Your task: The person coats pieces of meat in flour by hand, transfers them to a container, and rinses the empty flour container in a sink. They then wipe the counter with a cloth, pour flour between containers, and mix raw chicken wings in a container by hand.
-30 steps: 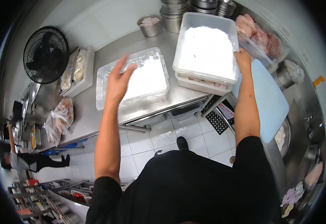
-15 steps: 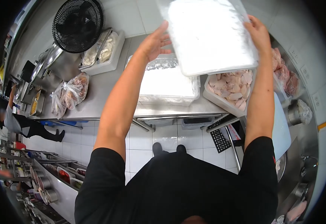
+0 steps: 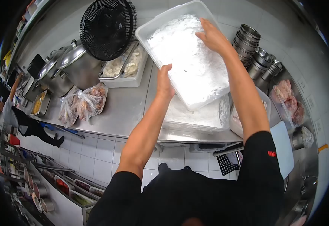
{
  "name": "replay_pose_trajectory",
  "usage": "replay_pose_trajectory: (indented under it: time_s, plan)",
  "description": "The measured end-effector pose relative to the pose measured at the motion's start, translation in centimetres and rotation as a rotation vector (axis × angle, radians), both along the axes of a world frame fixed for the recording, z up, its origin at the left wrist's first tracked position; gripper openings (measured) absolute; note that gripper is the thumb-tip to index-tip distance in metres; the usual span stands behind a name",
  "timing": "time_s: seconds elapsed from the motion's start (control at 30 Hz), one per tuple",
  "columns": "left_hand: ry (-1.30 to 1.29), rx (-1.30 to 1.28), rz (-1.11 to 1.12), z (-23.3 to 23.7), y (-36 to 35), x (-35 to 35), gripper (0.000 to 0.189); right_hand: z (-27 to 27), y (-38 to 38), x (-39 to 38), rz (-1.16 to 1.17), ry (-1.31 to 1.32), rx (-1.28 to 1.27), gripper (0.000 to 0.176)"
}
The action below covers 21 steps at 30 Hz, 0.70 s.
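A translucent plastic tub (image 3: 151,27) holding white powder (image 3: 191,56) is tilted in mid-air above the steel counter. My left hand (image 3: 165,82) grips its left side, thumb up at the edge and fingers hidden beneath. On the far right side, my right hand (image 3: 212,37) clasps the rim with fingers showing against the powder. Below the raised tub stands a second translucent container (image 3: 194,128) with white powder in it, partly covered by the tub. My right forearm partly hides a white bin (image 3: 267,98) of pale meat pieces.
A black fan (image 3: 108,30), lidded steel pots (image 3: 74,62) and a white bin of pale pieces (image 3: 137,80) stand left. Bagged meat (image 3: 91,101) lies on the counter (image 3: 123,120). Stacked steel cups (image 3: 246,41) and meat (image 3: 290,100) are right. Another person (image 3: 29,122) stands far left.
The tub has moved left and rotated, now tilted to show the powder inside. My left hand, open beside it before, now grips its side. My view has shifted right.
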<state>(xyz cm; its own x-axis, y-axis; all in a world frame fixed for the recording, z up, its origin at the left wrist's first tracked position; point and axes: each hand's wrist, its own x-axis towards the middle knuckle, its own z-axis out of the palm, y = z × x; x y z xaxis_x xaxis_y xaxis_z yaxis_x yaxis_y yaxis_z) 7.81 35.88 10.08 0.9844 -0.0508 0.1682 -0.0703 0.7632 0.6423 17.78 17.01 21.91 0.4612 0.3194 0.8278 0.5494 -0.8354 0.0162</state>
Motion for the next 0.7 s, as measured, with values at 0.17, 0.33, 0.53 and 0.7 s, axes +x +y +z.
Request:
replay_pose_trajectory:
  time_s: [0.17, 0.33, 0.53, 0.7]
  plan:
    - [0.019, 0.075, 0.062, -1.0, 0.1, -0.2, 0.053, 0.3, 7.2, 3.5, -0.121, 0.158, -0.013, 0.043]
    - [-0.062, 0.041, -0.016, -0.1, 0.3, 0.2, 0.062, -3.5, 12.9, 1.7, 0.208, 0.107, -0.106, 0.026]
    - [-0.075, -0.001, -0.043, 0.7, 0.9, 0.4, 0.067, -6.9, 9.5, -4.0, 0.092, 0.436, -0.481, 0.026]
    - [-0.145, -0.008, -0.072, 0.8, 1.1, 1.1, 0.067, -6.4, 6.1, -7.5, 0.106, 0.490, -0.672, 0.025]
